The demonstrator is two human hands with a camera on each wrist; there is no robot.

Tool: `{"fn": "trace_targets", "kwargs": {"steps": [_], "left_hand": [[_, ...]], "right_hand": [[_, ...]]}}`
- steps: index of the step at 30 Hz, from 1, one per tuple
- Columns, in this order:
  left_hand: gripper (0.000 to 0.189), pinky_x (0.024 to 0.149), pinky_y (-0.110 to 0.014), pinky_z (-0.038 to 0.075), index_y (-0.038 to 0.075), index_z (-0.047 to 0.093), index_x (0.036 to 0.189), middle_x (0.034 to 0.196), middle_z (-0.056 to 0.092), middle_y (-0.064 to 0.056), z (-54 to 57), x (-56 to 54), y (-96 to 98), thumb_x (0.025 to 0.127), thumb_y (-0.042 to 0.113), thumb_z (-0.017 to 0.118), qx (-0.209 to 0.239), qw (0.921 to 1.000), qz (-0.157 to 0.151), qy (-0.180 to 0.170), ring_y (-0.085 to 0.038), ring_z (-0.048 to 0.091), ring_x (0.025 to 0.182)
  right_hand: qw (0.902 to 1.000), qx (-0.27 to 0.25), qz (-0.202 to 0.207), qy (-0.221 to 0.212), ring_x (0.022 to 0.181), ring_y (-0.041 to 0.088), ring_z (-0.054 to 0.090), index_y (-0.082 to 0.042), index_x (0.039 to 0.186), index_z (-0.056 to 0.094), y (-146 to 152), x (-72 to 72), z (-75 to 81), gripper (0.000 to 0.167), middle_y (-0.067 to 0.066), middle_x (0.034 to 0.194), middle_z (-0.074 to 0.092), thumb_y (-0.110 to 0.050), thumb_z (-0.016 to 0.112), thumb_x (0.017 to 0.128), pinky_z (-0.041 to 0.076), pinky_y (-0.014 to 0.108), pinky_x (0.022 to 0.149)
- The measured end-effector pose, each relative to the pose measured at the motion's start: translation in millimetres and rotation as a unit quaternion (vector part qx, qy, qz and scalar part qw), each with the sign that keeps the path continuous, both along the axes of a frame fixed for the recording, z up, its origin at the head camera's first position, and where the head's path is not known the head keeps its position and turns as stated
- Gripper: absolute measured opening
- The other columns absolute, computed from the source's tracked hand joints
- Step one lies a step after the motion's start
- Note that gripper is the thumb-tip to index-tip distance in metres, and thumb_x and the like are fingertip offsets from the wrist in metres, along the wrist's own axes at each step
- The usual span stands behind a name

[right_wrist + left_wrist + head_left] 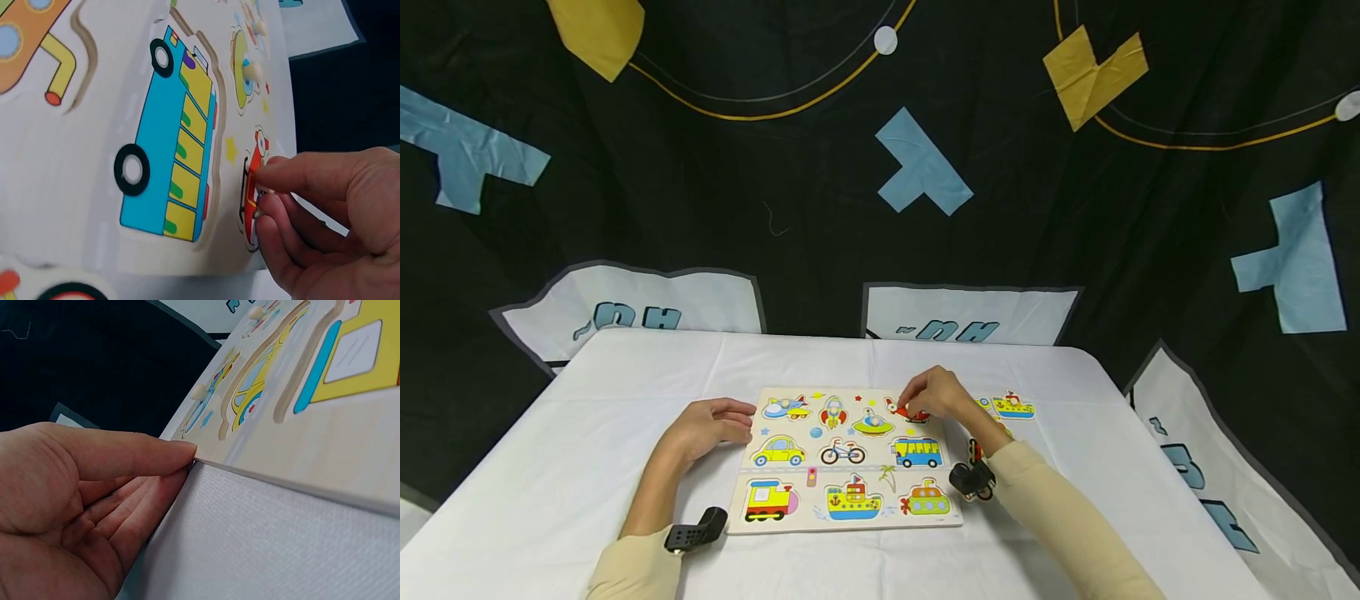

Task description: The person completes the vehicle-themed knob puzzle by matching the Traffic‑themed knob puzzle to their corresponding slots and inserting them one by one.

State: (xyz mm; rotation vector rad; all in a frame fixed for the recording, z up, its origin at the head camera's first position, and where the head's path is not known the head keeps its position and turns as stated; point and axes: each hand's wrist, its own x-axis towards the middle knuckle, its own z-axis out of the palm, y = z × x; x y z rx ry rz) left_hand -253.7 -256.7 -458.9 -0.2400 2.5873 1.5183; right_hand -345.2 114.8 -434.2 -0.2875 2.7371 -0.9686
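A wooden peg-puzzle board [808, 508] with vehicle pictures lies flat on the table. My right hand [938, 392] is at its far right corner, where thumb and fingertips pinch the red helicopter piece [252, 172] over its outline; the fingers hide the grip point. At the board's left edge, my left hand [706, 427] touches the side with its thumb and fairly straight fingers. Knobbed airplane [786, 407], rocket [833, 412] and flying saucer [872, 423] pieces sit in the far row. The bus recess [165, 150] shows its printed picture without a knob.
Right of the board, a loose ship piece [1012, 406] lies among other pieces partly hidden by my right forearm. Another loose piece is beside the right wrist camera [972, 478]. White cloth covers the table [587, 417]; a dark decorated curtain [820, 208] hangs behind it.
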Motion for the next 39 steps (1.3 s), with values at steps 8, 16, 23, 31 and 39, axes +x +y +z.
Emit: {"fn": "trace_targets", "kwargs": {"steps": [8,16,23,31,39], "left_hand": [[0.051,0.091,-0.04,0.047,0.002,0.065,0.129,0.104,0.076,-0.008,-0.8,0.9,1.2,0.081,0.01,0.079,-0.003,0.9999,0.012,-0.009,-0.02,0.065,0.097],[0.052,0.091,-0.041,0.048,0.001,0.064,0.13,0.104,0.075,-0.008,1.1,1.0,0.2,0.081,0.01,0.079,-0.006,0.9999,0.009,-0.004,-0.019,0.065,0.096],[0.052,0.091,-0.04,0.047,0.002,0.065,0.13,0.103,0.076,-0.007,-0.1,1.3,0.3,0.08,0.01,0.079,-0.006,0.9999,0.01,-0.004,-0.019,0.065,0.096],[0.052,0.093,-0.042,0.047,0.002,0.065,0.13,0.103,0.076,-0.006,0.8,1.8,0.9,0.08,0.01,0.078,-0.004,0.9999,0.012,-0.006,-0.02,0.065,0.096],[0.052,0.093,-0.042,0.047,0.003,0.065,0.13,0.104,0.076,-0.006,-0.4,1.4,0.5,0.08,0.011,0.078,-0.007,0.9999,0.01,-0.004,-0.02,0.066,0.097]], "right_hand": [[0.9998,-0.012,0.001,0.015,0.08,0.016,0.06,-0.013,0.096,0.08,18,-0.5,12.6,0.016,0.0,0.086,0.071,-0.013,0.083,0.079,0.047,0.029,0.07],[0.999,0.006,-0.026,0.035,0.086,0.019,0.062,-0.013,0.104,0.079,46,-2.7,21.3,0.023,0.002,0.094,0.073,-0.021,0.081,0.082,0.049,0.035,0.077],[0.9983,0.004,-0.045,0.036,0.089,0.02,0.062,-0.011,0.105,0.079,69,-0.7,17.2,0.025,0.004,0.098,0.073,-0.023,0.08,0.083,0.05,0.035,0.078],[0.9968,0.012,-0.071,0.034,0.089,0.023,0.061,-0.011,0.102,0.079,89,1.1,11.8,0.023,0.007,0.101,0.073,-0.022,0.08,0.082,0.049,0.034,0.076],[0.9952,0.005,-0.096,0.02,0.086,0.021,0.061,-0.011,0.099,0.079,104,4.0,3.5,0.024,0.006,0.095,0.073,-0.024,0.082,0.08,0.046,0.03,0.071]]}}
